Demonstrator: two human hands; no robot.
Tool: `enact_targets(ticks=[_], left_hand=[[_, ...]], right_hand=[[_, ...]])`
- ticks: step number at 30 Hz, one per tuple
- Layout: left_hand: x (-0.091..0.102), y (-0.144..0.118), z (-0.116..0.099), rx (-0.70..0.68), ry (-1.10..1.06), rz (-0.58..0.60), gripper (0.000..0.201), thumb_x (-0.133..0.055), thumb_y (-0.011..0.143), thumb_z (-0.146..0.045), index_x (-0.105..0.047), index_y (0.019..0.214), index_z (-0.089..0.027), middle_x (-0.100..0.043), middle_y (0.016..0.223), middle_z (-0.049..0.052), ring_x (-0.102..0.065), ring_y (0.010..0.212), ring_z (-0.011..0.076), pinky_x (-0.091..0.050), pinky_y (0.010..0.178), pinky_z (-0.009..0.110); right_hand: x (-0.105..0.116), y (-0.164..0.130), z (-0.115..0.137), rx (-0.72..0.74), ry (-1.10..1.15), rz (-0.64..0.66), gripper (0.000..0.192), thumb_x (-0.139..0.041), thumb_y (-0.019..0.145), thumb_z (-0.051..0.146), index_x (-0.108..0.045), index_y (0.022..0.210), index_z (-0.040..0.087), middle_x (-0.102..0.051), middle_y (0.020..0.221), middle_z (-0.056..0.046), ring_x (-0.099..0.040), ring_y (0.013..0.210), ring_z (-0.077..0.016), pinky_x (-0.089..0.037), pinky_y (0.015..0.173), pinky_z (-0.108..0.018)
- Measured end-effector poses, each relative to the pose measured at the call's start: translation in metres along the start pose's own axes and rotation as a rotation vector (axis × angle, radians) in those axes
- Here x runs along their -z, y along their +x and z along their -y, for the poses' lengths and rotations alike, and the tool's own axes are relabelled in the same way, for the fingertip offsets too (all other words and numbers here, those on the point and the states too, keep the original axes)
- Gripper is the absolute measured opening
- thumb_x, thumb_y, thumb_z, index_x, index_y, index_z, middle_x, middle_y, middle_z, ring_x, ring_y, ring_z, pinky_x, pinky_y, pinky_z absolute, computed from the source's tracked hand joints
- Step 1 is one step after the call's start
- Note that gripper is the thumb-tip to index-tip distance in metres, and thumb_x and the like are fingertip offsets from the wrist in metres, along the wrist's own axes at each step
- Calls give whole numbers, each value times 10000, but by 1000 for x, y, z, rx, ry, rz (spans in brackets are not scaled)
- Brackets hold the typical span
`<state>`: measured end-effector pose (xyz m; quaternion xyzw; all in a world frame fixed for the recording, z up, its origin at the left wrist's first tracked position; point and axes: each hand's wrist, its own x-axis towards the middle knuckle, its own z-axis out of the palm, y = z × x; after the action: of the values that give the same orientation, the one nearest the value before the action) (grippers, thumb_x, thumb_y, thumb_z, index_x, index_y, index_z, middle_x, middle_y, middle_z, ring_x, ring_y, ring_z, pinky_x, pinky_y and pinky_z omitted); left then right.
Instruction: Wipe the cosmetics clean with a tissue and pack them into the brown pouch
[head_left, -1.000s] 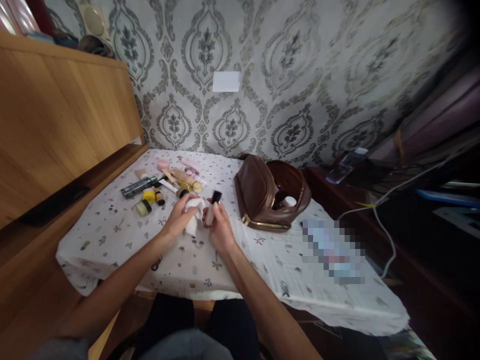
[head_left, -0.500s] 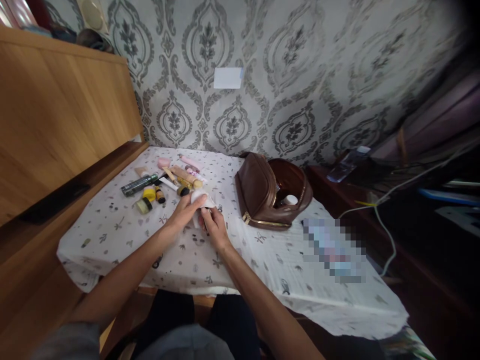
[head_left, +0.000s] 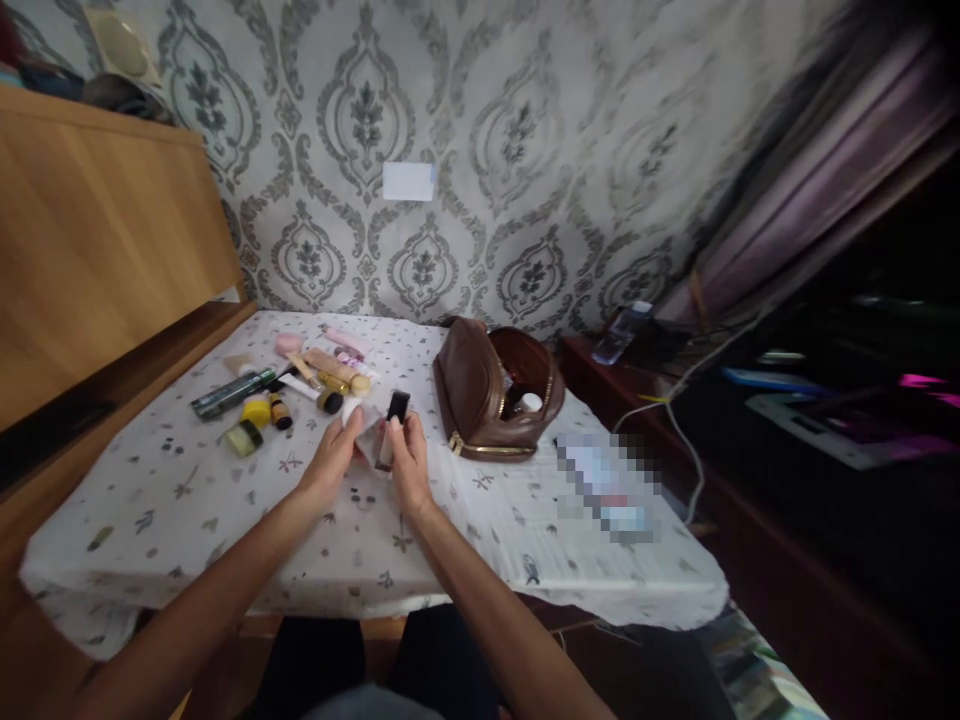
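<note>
My right hand (head_left: 409,462) holds a small cosmetic tube with a black cap (head_left: 391,420) upright above the table. My left hand (head_left: 332,452) grips a white tissue (head_left: 358,418) pressed against the tube's side. Both hands meet over the middle of the patterned white tablecloth (head_left: 225,500). Just right of them an open brown leather pouch (head_left: 484,395) lies on the cloth.
Several small cosmetics, among them a dark green tube (head_left: 229,392), yellow jars (head_left: 255,412) and pink tubes (head_left: 341,340), lie scattered at the back left. A wooden cabinet (head_left: 97,240) stands on the left. A blurred flat item (head_left: 604,480) lies right of the pouch; cables and dark furniture fill the right.
The tube was lowered into the tissue half a second ago and now stands upright again with its cap visible. The view has swung to the right.
</note>
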<state>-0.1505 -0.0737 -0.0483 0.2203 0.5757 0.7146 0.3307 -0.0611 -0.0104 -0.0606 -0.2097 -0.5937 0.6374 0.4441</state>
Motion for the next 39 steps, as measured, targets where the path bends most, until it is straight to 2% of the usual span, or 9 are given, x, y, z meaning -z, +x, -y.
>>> enact_targets(ticks=[5,10,16,21,24,28,31,35,39], left_hand=[[-6,-11,-1,263,-149,250,420,-847,672,-463,-682,859,-125,-635,661,-5,-563,513,114,-432,405,197],[-7,-10,-5,373,-321,183,170,-804,729,-141,-673,837,-130,-674,695,-1,-606,530,95,-486,429,168],[-15,-5,-10,338,-305,161,214,-794,705,-55,-690,878,-127,-739,789,25,-651,565,106,-515,423,154],[-35,2,-12,311,-274,258,274,-841,660,-101,-720,906,-118,-752,850,53,-680,653,132,-564,480,175],[-51,5,-13,287,-288,310,302,-850,669,-181,-731,944,-136,-753,954,68,-685,741,150,-595,547,212],[-56,13,-12,180,-213,259,399,-871,639,-316,-732,973,-147,-734,1050,76,-663,801,168,-597,572,248],[-44,21,-6,155,-113,198,496,-891,576,-425,-739,943,-129,-731,927,68,-638,736,165,-554,532,246],[-28,29,6,208,-35,159,598,-898,495,-529,-755,888,-101,-683,712,36,-574,603,134,-473,489,229],[-24,30,10,225,-9,145,630,-897,472,-555,-762,885,-99,-657,685,25,-525,572,113,-409,472,212]], right_hand=[[7,2,10,106,34,-3,334,-610,845,501,-572,1010,213,-571,917,-17,-532,835,-163,-463,804,-304],[31,11,40,143,-136,174,416,-746,735,430,-584,1053,216,-621,926,-16,-569,875,-181,-454,854,-326],[79,23,90,52,-539,388,554,-780,710,329,-554,1207,235,-610,811,43,-554,727,-141,-449,700,-267],[100,36,130,134,-930,530,254,-756,712,188,-669,951,186,-656,876,1,-594,791,-144,-432,724,-261],[111,52,157,154,-1033,592,236,-765,710,227,-687,929,187,-670,871,-6,-607,779,-152,-436,704,-265],[139,87,203,153,-1120,526,276,-740,741,321,-687,979,194,-683,844,5,-622,751,-165,-455,676,-267],[163,117,229,221,-1446,467,305,-744,754,340,-703,1016,188,-700,855,-1,-634,776,-175,-439,700,-266],[177,141,229,224,-1865,574,303,-754,769,325,-717,1039,193,-723,971,-47,-651,909,-218,-420,733,-266],[172,150,208,183,-2072,734,319,-754,782,356,-735,1052,187,-718,1013,-95,-644,974,-256,-427,769,-291]])
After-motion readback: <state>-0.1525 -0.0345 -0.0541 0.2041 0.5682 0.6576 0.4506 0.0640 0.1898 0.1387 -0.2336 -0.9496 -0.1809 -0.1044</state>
